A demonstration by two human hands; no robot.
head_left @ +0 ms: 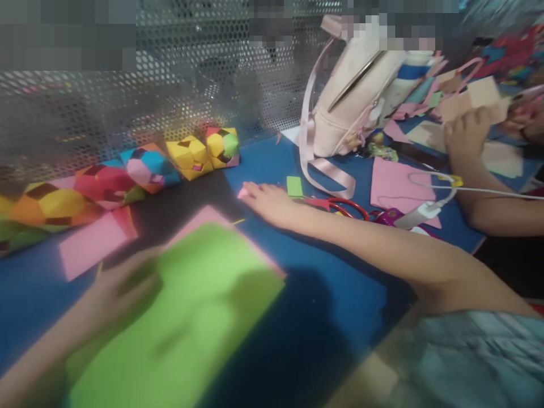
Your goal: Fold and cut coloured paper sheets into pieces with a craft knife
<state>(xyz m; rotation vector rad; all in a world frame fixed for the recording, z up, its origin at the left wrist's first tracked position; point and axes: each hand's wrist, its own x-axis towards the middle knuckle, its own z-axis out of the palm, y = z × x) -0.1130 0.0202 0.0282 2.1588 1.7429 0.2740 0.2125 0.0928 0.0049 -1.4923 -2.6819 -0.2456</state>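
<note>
My left hand [123, 289] is blurred at the lower left and grips the left edge of a large green paper sheet [191, 328], which is lifted close to the camera. A pink sheet [204, 218] shows just behind the green one. My right hand [267, 201] reaches out over the blue table [323, 294] and lies flat, its fingers stretched. The fingertips touch a small pink paper scrap [243, 192]. A small green paper piece [294, 186] lies just right of that hand.
A row of coloured folded paper balls [187, 156] lines the perforated metal wall [127, 102]. Another pink sheet [91, 243] lies at left. Red-handled scissors [348, 207], a white cable [429, 209] and a pale backpack [357, 96] are at right, where another person's hand [465, 133] holds tan paper.
</note>
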